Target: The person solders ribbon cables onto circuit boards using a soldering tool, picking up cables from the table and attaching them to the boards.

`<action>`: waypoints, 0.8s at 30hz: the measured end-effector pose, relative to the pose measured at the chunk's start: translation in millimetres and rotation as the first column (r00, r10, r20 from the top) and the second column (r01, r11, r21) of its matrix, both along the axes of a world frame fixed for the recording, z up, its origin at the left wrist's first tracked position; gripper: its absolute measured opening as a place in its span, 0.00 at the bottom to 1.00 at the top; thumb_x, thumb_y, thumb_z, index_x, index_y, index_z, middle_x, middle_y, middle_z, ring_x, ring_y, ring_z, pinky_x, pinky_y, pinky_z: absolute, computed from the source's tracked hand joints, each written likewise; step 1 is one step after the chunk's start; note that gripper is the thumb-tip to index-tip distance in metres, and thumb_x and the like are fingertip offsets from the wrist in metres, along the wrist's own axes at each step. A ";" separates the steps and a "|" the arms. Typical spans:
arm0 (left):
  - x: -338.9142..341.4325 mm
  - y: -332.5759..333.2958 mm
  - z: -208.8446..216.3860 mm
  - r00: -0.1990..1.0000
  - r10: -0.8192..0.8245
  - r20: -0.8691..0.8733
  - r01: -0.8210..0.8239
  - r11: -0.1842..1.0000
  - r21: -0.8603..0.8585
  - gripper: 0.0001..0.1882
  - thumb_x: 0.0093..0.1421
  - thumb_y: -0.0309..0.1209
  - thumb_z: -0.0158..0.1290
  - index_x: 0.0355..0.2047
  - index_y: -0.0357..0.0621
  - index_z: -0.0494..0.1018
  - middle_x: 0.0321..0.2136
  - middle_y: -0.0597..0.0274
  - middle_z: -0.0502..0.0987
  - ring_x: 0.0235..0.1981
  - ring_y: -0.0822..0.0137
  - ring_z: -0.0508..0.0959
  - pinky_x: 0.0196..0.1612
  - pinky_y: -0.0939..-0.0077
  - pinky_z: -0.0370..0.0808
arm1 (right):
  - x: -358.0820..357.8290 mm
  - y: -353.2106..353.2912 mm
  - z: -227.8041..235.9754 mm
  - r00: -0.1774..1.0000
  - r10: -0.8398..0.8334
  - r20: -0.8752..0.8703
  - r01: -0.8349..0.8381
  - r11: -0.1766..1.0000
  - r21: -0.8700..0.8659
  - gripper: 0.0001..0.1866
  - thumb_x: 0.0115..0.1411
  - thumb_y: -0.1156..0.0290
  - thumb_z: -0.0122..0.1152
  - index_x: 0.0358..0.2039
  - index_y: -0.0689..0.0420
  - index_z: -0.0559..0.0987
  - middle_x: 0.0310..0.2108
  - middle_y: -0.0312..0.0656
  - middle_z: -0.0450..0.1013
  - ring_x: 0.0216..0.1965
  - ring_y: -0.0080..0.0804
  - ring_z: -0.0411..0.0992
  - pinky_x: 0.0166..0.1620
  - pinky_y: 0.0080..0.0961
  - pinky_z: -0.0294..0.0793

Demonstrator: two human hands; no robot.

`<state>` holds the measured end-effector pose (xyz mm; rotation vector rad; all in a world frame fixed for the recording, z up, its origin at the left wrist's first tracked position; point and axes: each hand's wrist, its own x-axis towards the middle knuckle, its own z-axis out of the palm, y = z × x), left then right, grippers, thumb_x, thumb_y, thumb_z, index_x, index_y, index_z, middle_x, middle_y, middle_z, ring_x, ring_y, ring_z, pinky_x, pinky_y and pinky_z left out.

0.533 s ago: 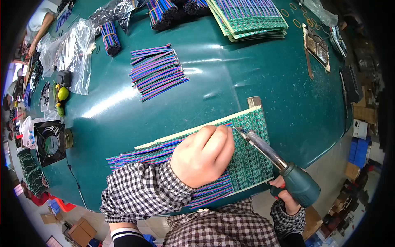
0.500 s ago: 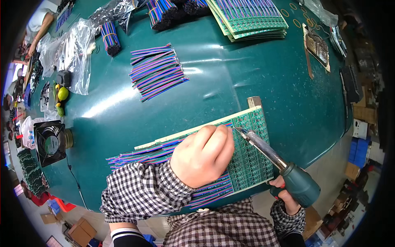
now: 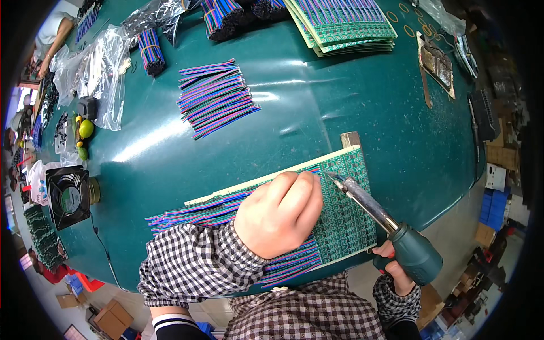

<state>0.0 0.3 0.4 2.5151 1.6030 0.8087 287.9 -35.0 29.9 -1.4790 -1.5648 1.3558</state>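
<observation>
Closed in a pinch, my left hand point(image 3: 280, 215) rests over a green circuit board panel point(image 3: 347, 221). Its fingertips press the end of a multicoloured wire strip against the board's upper part; the pinched bit is mostly hidden by the fingers. Rows of similar wire strips point(image 3: 192, 215) spread leftward from the panel, partly under my forearm. Wrapped around the handle of a green soldering gun point(image 3: 416, 258), my right hand point(image 3: 400, 279) is at the panel's lower right corner. The gun's metal tip points up-left, just right of my left fingertips, near the wire ends.
Loose wire strips point(image 3: 218, 99) lie in a pile beyond the panel. A stack of wired boards point(image 3: 345, 34) sits at the far side. A small block point(image 3: 350, 139) touches the panel's top corner. At left stands a black fan point(image 3: 69, 197); at far right lies a solder-stained tray point(image 3: 436, 67).
The soldering gun has shifted slightly right, its tip drawing a little away from the wire ends by my left fingertips. My left hand and the panel have stayed in place.
</observation>
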 end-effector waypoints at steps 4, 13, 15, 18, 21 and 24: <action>0.3 -0.9 -0.7 1.000 0.008 -0.014 -0.008 1.000 0.001 0.16 0.46 0.25 0.57 0.38 0.33 0.78 0.35 0.57 0.74 0.35 0.63 0.78 0.36 0.73 0.78 | -12.6 4.5 3.6 0.999 -0.028 -0.018 0.029 0.998 0.052 0.19 0.47 0.60 0.77 0.33 0.60 0.82 0.27 0.38 0.81 0.31 0.32 0.78 0.41 0.32 0.76; 0.2 -0.9 -1.0 1.000 0.006 -0.007 -0.006 1.000 0.019 0.17 0.46 0.25 0.57 0.38 0.33 0.78 0.36 0.57 0.75 0.35 0.62 0.78 0.36 0.73 0.78 | -4.6 -1.4 0.7 0.998 -0.028 -0.063 0.026 0.999 -0.030 0.21 0.48 0.59 0.77 0.34 0.63 0.82 0.27 0.41 0.80 0.30 0.32 0.78 0.40 0.30 0.76; 0.7 -0.7 -0.8 1.000 0.004 -0.002 -0.004 1.000 0.021 0.17 0.46 0.25 0.57 0.38 0.32 0.78 0.36 0.56 0.75 0.35 0.62 0.79 0.36 0.72 0.79 | -7.7 -0.7 1.2 0.996 -0.042 -0.076 0.040 0.999 -0.024 0.21 0.48 0.59 0.77 0.34 0.63 0.82 0.27 0.41 0.80 0.30 0.32 0.78 0.40 0.30 0.76; 0.4 -0.6 -1.2 1.000 -0.001 0.009 0.000 1.000 0.023 0.18 0.45 0.25 0.56 0.38 0.32 0.78 0.36 0.55 0.75 0.35 0.61 0.79 0.36 0.72 0.79 | -7.5 -0.4 1.7 0.996 -0.046 -0.077 0.045 0.999 -0.011 0.21 0.48 0.60 0.77 0.34 0.63 0.82 0.27 0.40 0.80 0.30 0.32 0.78 0.39 0.29 0.76; -1.6 -0.8 -1.0 1.000 -0.009 0.019 0.009 1.000 0.028 0.18 0.44 0.25 0.56 0.38 0.31 0.78 0.35 0.55 0.76 0.35 0.61 0.79 0.36 0.72 0.79 | -3.8 -1.7 0.8 0.998 -0.028 -0.053 0.028 1.000 -0.007 0.21 0.48 0.60 0.77 0.34 0.63 0.82 0.28 0.40 0.80 0.30 0.31 0.78 0.39 0.28 0.76; -1.8 -0.1 -1.4 0.999 -0.022 0.026 0.021 0.999 0.032 0.19 0.44 0.25 0.56 0.38 0.30 0.78 0.35 0.55 0.76 0.35 0.61 0.79 0.36 0.71 0.79 | -7.2 -1.6 1.6 0.997 -0.049 -0.066 0.047 0.998 -0.030 0.21 0.47 0.61 0.77 0.35 0.63 0.82 0.28 0.40 0.80 0.30 0.31 0.78 0.39 0.28 0.76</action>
